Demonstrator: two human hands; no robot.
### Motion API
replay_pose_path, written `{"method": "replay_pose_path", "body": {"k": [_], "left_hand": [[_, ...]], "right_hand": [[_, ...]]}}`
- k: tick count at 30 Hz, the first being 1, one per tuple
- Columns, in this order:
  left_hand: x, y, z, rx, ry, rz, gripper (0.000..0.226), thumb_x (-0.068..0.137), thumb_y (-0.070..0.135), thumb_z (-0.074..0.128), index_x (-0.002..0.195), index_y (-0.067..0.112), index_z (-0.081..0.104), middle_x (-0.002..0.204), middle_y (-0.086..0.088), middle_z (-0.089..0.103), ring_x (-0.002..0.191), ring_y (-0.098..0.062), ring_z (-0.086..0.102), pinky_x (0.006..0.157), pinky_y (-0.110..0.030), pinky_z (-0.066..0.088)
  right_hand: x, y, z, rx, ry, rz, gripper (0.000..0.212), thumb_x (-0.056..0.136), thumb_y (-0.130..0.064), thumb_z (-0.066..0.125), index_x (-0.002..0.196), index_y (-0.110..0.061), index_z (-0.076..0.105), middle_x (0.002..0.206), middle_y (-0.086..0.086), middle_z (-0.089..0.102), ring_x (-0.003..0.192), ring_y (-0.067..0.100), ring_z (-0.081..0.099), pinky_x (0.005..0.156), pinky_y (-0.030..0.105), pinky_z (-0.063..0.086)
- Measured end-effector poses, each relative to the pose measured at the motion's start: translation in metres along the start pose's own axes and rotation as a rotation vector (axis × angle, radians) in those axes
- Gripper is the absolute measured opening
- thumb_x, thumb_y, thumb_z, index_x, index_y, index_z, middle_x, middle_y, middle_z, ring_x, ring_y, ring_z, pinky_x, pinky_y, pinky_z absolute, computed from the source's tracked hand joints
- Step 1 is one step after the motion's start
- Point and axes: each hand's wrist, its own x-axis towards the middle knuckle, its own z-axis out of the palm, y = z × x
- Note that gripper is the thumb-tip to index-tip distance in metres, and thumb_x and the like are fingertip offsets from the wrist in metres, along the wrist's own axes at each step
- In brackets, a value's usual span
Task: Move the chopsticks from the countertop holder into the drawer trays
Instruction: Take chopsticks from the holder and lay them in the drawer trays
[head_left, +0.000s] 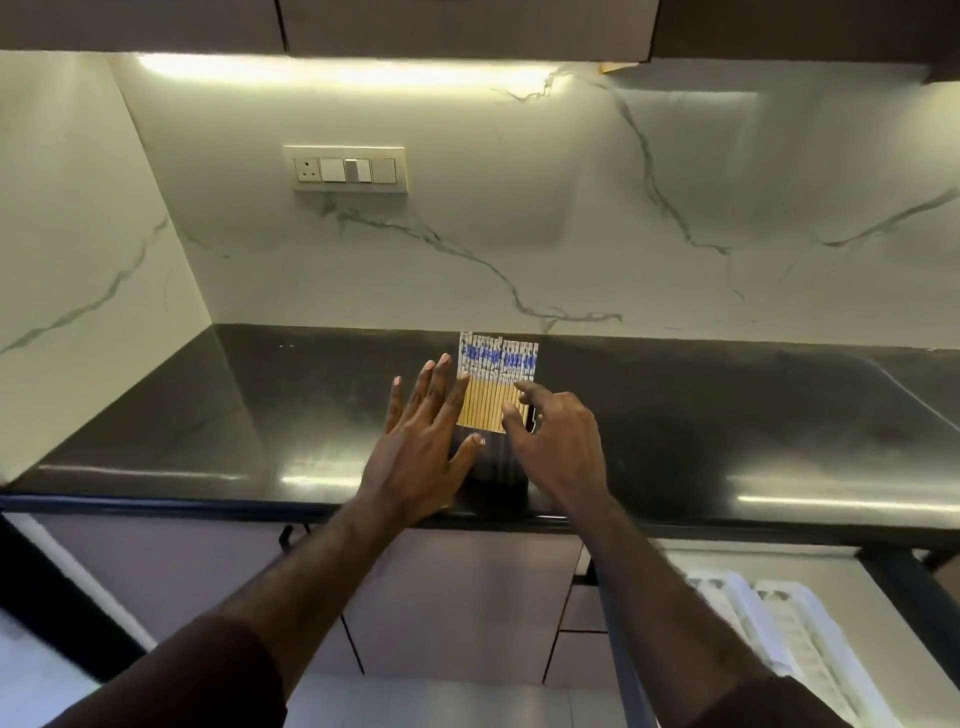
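Kitchen corner: white marble-look backsplash (519, 218) w/ grey veins, switch/socket panel (345, 169), under-cabinet light strip (343, 70), dark upper cabinets (467, 23), glossy black countertop (727, 415), mauve base cabinet doors (457, 597).

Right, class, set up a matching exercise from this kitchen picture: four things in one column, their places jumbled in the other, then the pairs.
Things:
1. chopsticks
2. switch panel
3. white trays
4. left hand

Places:
A. on the marble wall
B. in the open drawer, lower right
C. standing in the dark holder on the countertop
D. open, just left of the chopsticks

Pairs: 1-C, 2-A, 3-B, 4-D
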Motion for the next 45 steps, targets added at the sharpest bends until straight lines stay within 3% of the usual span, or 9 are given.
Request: {"method": "replay_pose_path", "body": {"k": [8, 16, 19, 21, 23, 25, 29, 34, 45], "left_hand": [[0.086, -0.050, 0.050, -0.104, 0.004, -0.033, 0.062, 0.102, 0.043, 0.031, 0.153, 0.014, 0.010, 0.161, -0.005, 0.010, 0.149, -0.019, 0.003, 0.119, -0.042, -0.013], [0.153, -0.102, 0.092, -0.315, 0.047, -0.104, 0.054, 0.099, 0.033, 0.050, 0.147, 0.013, 0.036, 0.147, -0.010, 0.047, 0.138, -0.028, 0.042, 0.117, -0.046, -0.005], [0.170, -0.121, 0.108, -0.468, -0.007, -0.243, 0.057, 0.096, 0.032, 0.056, 0.146, 0.014, 0.037, 0.145, -0.010, 0.050, 0.131, -0.026, 0.050, 0.119, -0.047, 0.006], [0.178, -0.128, 0.117, -0.651, -0.042, -0.312, 0.059, 0.092, 0.027, 0.063, 0.145, 0.012, 0.040, 0.140, -0.011, 0.055, 0.128, -0.024, 0.054, 0.116, -0.047, 0.029], [0.182, -0.131, 0.122, -0.842, -0.067, -0.357, 0.057, 0.088, 0.020, 0.069, 0.140, 0.009, 0.046, 0.133, -0.009, 0.061, 0.118, -0.012, 0.060, 0.099, -0.029, 0.049], [0.188, -0.133, 0.128, -0.935, -0.082, -0.381, 0.049, 0.086, 0.018, 0.071, 0.132, 0.010, 0.056, 0.123, -0.003, 0.068, 0.104, 0.001, 0.063, 0.086, -0.015, 0.051], [0.196, -0.135, 0.140, -1.095, -0.092, -0.460, 0.030, 0.083, 0.015, 0.074, 0.113, 0.017, 0.070, 0.096, 0.012, 0.075, 0.088, 0.005, 0.070, 0.084, -0.027, 0.058], [0.196, -0.136, 0.148, -1.286, -0.085, -0.502, 0.026, 0.081, 0.008, 0.075, 0.096, 0.029, 0.073, 0.090, 0.011, 0.077, 0.089, -0.008, 0.073, 0.077, -0.024, 0.059], [0.208, -0.139, 0.129, -1.407, -0.062, -0.509, 0.025, 0.078, 0.005, 0.075, 0.102, 0.010, 0.074, 0.092, -0.004, 0.078, 0.087, -0.019, 0.075, 0.078, -0.036, 0.060]], "right_hand": [[0.068, 0.019, 0.068, 0.019, -0.050, 0.073, 0.046, 0.089, -0.045, 0.062, 0.130, -0.025, 0.059, 0.112, 0.001, 0.068, 0.095, 0.010, 0.062, 0.079, 0.019, 0.046], [0.115, 0.020, 0.130, 0.034, -0.160, 0.202, 0.043, 0.093, -0.044, 0.055, 0.132, -0.027, 0.056, 0.114, -0.001, 0.070, 0.099, 0.009, 0.064, 0.090, 0.034, 0.055], [0.128, 0.018, 0.144, 0.029, -0.135, 0.238, 0.040, 0.095, -0.038, 0.055, 0.131, -0.024, 0.058, 0.109, -0.001, 0.072, 0.093, 0.009, 0.065, 0.091, 0.034, 0.055], [0.133, 0.019, 0.151, 0.023, -0.126, 0.260, 0.038, 0.095, -0.036, 0.055, 0.131, -0.024, 0.059, 0.108, -0.001, 0.073, 0.092, 0.008, 0.065, 0.092, 0.032, 0.053], [0.134, 0.019, 0.155, 0.019, -0.136, 0.281, 0.038, 0.096, -0.035, 0.054, 0.131, -0.024, 0.058, 0.111, -0.002, 0.072, 0.094, 0.007, 0.064, 0.093, 0.031, 0.052], [0.134, 0.021, 0.160, 0.003, -0.135, 0.294, 0.038, 0.096, -0.035, 0.054, 0.132, -0.024, 0.058, 0.116, -0.004, 0.070, 0.099, 0.006, 0.063, 0.094, 0.026, 0.050], [0.135, 0.026, 0.167, -0.018, -0.120, 0.300, 0.038, 0.095, -0.032, 0.055, 0.132, -0.021, 0.058, 0.121, -0.005, 0.068, 0.105, 0.004, 0.061, 0.092, 0.018, 0.041], [0.132, 0.026, 0.170, -0.039, -0.089, 0.255, 0.036, 0.095, -0.030, 0.057, 0.129, -0.021, 0.061, 0.117, -0.004, 0.070, 0.102, 0.005, 0.062, 0.092, 0.021, 0.048], [0.138, 0.026, 0.171, 0.021, -0.110, 0.295, 0.037, 0.093, -0.034, 0.060, 0.128, -0.024, 0.060, 0.116, -0.006, 0.068, 0.100, 0.000, 0.058, 0.090, 0.018, 0.045]]}}
